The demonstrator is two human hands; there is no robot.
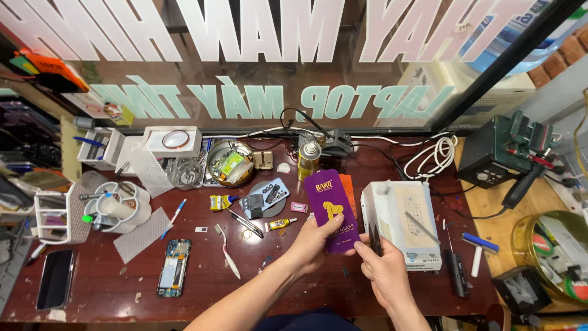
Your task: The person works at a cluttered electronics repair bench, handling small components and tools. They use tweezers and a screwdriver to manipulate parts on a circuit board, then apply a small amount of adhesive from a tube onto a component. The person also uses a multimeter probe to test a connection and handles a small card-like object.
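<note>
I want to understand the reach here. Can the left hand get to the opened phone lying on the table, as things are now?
Probably not at once. The left hand is holding the purple packet, so it is occupied. The path to the opened phone looks free; only a white toothbrush lies between.

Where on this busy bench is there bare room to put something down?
Bare wood lies between the black phone and the opened phone, and along the near edge by the toothbrush. The back, around the round tin and spray can, is crowded.
</note>
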